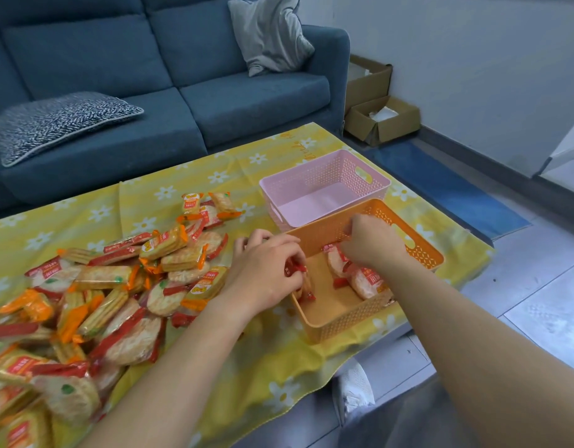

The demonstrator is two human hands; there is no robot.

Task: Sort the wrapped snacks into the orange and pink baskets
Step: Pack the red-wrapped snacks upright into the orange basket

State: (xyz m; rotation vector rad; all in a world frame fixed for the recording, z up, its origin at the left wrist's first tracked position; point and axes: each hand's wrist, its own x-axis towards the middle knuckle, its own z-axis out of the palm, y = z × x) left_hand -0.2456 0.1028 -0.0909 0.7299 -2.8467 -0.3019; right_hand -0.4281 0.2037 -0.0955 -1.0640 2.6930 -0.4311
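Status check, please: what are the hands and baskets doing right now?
Left hand shut on red-wrapped snack at orange basket rim. Right hand inside it, placing snacks. Pink basket empty. Nothing blocking.

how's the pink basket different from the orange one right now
The pink basket has nothing in it; the orange basket already holds a few red-wrapped round snacks. The pink one sits farther from the person, untouched, while the orange one is nearer, with the right hand inside it and the left hand at its rim. Both are perforated plastic with handle slots, standing side by side.

Both hands [314, 257] over orange basket [421, 250], gripping red-wrapped snacks [360, 279].
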